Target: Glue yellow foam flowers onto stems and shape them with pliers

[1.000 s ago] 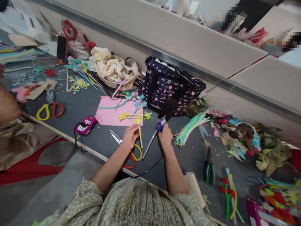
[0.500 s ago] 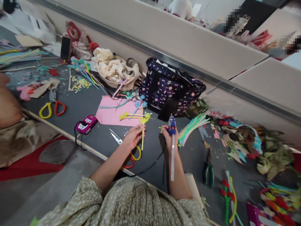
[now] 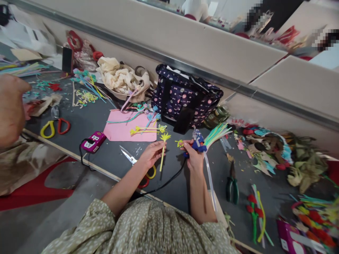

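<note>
L hand [image 3: 151,154]: fingers pinched on yellow flower stick [image 3: 163,151], held tilted over bench [image 3: 87,118]. R hand [image 3: 195,159]: fingers clamped round blue glue gun [image 3: 197,143], near flower stick; clear glue rod [image 3: 209,178] trails back over forearm. Scissors [image 3: 131,158] beneath L wrist, pink sheet [image 3: 123,130] beyond.

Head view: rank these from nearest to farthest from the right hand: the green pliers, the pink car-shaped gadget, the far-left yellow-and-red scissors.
1. green pliers, just right of the right hand.
2. pink gadget, left, beyond the left hand.
3. far-left scissors, farthest left.
</note>
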`<state>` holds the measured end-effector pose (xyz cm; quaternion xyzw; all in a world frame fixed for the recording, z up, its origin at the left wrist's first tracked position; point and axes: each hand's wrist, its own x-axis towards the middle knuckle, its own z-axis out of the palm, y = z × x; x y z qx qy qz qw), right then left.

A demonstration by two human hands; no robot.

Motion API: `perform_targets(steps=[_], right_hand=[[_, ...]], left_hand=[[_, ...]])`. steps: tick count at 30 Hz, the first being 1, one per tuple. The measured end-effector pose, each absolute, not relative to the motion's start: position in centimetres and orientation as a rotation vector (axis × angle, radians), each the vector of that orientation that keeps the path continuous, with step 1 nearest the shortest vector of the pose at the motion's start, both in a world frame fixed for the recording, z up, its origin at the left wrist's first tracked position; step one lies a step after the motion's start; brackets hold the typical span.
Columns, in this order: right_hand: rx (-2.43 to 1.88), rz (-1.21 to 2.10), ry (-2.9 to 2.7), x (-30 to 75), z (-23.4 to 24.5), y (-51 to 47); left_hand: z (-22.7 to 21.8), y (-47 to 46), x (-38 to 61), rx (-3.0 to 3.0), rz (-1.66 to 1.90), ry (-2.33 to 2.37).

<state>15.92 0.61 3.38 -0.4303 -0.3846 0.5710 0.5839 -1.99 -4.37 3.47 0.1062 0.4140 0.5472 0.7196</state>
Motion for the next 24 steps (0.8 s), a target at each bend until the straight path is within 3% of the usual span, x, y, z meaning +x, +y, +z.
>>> perform_targets(steps=[24], right_hand=[[-0.982, 1.139, -1.14, 14.8, 5.9, -0.8]], left_hand=[[4.8, -5.5, 0.5, 0.323, 1.035, 0.833]])
